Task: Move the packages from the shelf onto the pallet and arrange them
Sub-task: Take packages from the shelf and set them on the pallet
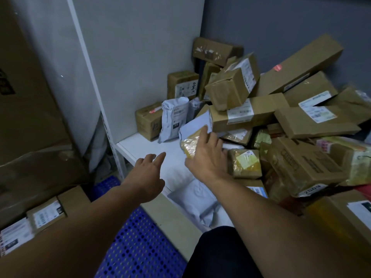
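A white shelf [144, 149] carries a heap of brown cardboard boxes [247, 113] and grey mailer bags [173, 119]. My right hand [206, 155] reaches into the heap with spread fingers lying on a yellow taped packet [189, 146] and a pale envelope [195, 125] behind it. My left hand [148, 173] hovers open above the bare white shelf board, its fingers pointing toward the packages and touching nothing. A blue perforated pallet [138, 243] lies on the floor below the shelf. A labelled cardboard box [48, 211] lies at the pallet's left side.
A large brown carton [26, 109] towers at the left. A white shelf post [88, 63] runs up beside it. Another grey mailer bag [197, 201] lies at the shelf's front edge under my right forearm. Long flat boxes [301, 63] lean against the grey wall.
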